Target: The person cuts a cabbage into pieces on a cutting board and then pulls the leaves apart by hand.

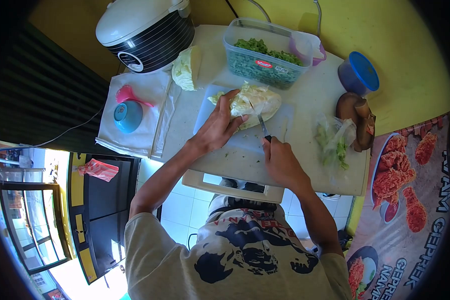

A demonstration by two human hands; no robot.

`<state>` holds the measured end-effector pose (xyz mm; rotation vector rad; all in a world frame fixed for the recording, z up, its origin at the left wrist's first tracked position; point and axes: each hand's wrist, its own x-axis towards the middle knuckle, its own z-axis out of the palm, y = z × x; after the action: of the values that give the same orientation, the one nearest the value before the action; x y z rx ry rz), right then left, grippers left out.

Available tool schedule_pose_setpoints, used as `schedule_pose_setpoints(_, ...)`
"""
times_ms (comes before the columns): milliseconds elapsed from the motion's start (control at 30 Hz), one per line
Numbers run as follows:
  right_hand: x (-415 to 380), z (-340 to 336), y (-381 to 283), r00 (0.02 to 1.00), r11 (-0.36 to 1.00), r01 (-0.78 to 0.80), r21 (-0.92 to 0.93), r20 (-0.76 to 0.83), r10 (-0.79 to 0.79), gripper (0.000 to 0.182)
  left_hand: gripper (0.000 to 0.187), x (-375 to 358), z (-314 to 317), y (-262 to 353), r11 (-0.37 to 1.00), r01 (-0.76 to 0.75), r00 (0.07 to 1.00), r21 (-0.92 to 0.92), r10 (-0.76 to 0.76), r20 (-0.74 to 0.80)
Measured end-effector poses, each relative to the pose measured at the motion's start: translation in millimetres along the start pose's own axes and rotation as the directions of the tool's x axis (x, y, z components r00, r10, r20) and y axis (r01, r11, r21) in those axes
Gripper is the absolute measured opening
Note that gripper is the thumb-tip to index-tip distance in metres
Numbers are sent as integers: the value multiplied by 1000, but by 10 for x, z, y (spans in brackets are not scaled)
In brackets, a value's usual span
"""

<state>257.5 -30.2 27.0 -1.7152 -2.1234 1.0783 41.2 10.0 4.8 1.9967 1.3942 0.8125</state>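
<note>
A pale cabbage piece (265,104) lies on a white cutting board (205,117). My left hand (220,122) rests on its left side, fingers curved against it and holding it down. In my right hand (285,159) is a knife (263,125), gripped by its dark handle. The blade reaches up to the cabbage, and its tip is at or in the leaves. Cut shreds lie at the cabbage's left end, under and beside my left fingers. Small green bits are scattered near the board's front edge.
Behind the board stands a clear tub (265,55) of chopped greens. Another cabbage wedge (186,69) sits by the rice cooker (145,37). At left are a blue bowl (128,116) and pink ladle (127,94); at right, a bag of greens (334,142) and blue-lidded container (358,73).
</note>
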Motion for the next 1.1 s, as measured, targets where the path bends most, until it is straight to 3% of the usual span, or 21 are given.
schedule_pose_setpoints(67, -22, -315, 33, 989, 995, -5, 96, 149, -9, 45, 64, -69, 25, -13, 1000, -23, 1000, -7, 23, 11)
schedule_pose_setpoints(167, -65, -585, 180, 975, 979, 191, -77, 130, -180, 40, 65, -65, 68, -52, 995, -94, 996, -17, 94, -1)
schedule_pose_setpoints(267, -170, -790, 77, 968, 924, 239, -300, 145, -204, 36, 66, -72, 39, -26, 996, -91, 996, -26, 91, 5)
schedule_pose_setpoints(367, -285, -1184, 102, 958, 932, 263, -251, 181, -222, 33, 68, -57, -8, -82, 995, -92, 996, -44, 92, -13)
schedule_pose_setpoints(467, -387, -1532, -193, 967, 996, -86, -25, 240, 89, 30, 74, -38, -51, -101, 995, -83, 997, -64, 83, 2)
schedule_pose_setpoints(533, -177, -1251, 3, 994, 994, 109, 0, 12, -109, 28, 78, -51, -76, -32, 997, -34, 999, -66, 35, 2)
schedule_pose_setpoints(600, -5, -897, 6, 944, 964, 265, 8, -208, -258, 32, 79, -49, -85, -24, 995, -38, 998, -91, 41, 36)
schedule_pose_setpoints(667, 185, -561, -91, 825, 910, 413, -44, -404, -395, 42, 79, -56, -100, -19, 995, -25, 998, -99, 30, 53)
schedule_pose_setpoints(733, 422, -364, -48, 624, 815, 549, -188, -556, -549, 50, 78, -75, -96, -7, 995, 1, 999, -98, 4, 50)
schedule_pose_setpoints(833, 414, -371, -52, 706, 853, 496, -163, -495, -506, 51, 79, -75, -83, -59, 990, -18, 999, -139, 23, 37)
schedule_pose_setpoints(1100, 388, -348, -183, 686, 838, 487, -245, -486, -541, 42, 81, -87, -18, -26, 989, 4, 1000, -147, -7, -22)
